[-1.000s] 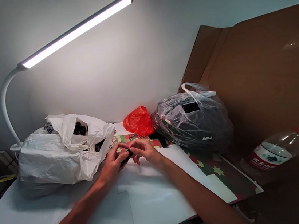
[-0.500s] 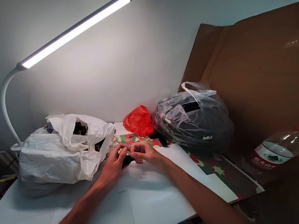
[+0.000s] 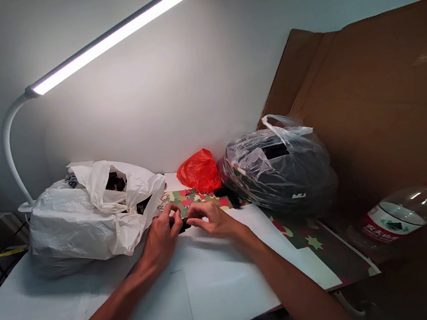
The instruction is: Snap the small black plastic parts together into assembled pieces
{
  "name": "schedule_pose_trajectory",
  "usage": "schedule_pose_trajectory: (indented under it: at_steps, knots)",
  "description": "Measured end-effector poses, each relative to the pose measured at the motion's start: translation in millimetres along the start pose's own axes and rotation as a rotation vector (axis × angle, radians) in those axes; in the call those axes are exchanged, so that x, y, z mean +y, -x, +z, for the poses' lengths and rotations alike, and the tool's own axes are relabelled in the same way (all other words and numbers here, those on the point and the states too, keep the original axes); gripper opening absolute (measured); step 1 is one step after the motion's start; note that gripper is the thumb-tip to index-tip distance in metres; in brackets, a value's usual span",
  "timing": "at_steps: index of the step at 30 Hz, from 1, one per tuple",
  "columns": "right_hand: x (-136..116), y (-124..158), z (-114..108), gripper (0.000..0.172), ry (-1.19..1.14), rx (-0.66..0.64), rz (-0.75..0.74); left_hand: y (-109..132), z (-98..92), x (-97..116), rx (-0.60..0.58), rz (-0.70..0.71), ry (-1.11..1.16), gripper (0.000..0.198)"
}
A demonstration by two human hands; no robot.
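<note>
Between my two hands, above the white sheet [image 3: 228, 273], is a small black piece [image 3: 184, 226]; its exact kind I cannot make out. My left hand [image 3: 165, 232] is closed on its left part, thumb and forefinger bent around it. From the other side my right hand [image 3: 211, 218] pinches at its right end with thumb and forefinger. The fingers cover much of the piece. Just behind the hands lie small metal-looking bits [image 3: 164, 202] on a camouflage-patterned surface [image 3: 181, 198].
On the left bulges a white plastic bag [image 3: 80, 224] with black items in its opening. A red bag [image 3: 199, 171] and a clear bag of dark items [image 3: 278, 172] stand behind. A lit lamp [image 3: 111, 39] arches overhead. At right are cardboard [image 3: 378, 96] and a plastic bottle [image 3: 402, 216].
My left hand has turned and drawn slightly away from my right, so the fingertips are farther apart and more of the black piece shows. The view has shifted a little.
</note>
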State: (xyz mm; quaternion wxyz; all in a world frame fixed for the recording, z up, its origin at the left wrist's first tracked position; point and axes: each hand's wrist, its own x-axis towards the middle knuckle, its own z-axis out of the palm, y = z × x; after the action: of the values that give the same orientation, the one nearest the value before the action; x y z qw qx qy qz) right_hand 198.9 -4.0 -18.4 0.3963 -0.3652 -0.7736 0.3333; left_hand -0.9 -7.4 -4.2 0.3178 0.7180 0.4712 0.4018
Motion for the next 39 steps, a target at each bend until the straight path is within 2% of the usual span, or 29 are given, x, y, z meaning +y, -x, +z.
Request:
schedule_pose_trajectory:
  at_steps: [4,9,15,22,30,35,39]
  knots:
    - [1.2,0.7,1.2,0.023,0.006,0.015,0.015,0.4,-0.9,-1.8,-0.001,-0.008,-0.048,0.021]
    - [5.4,0.4,2.9,0.029,-0.126,0.052,0.055,-1.2,-5.4,-0.2,-0.050,0.003,0.034,0.032]
    - [9.0,-2.1,1.3,0.035,-0.318,0.201,0.081,-2.8,-5.4,1.9,-0.164,0.049,0.181,0.035]
    - [10.9,-2.9,-2.1,0.036,-0.371,0.272,0.049,-2.0,-5.5,-2.9,-0.105,0.069,0.310,0.031]
    - [11.6,-2.8,0.5,0.037,-0.369,0.389,0.080,-3.5,-2.3,-6.4,-0.100,0.127,0.352,0.047]
    - [10.5,-2.8,1.0,0.039,-0.347,0.460,0.084,-3.4,-5.2,-4.5,-0.119,0.114,0.284,0.030]
    - [11.7,-4.2,1.5,0.036,-0.357,0.424,0.072,-2.0,-8.4,1.9,-0.141,0.070,0.247,0.020]
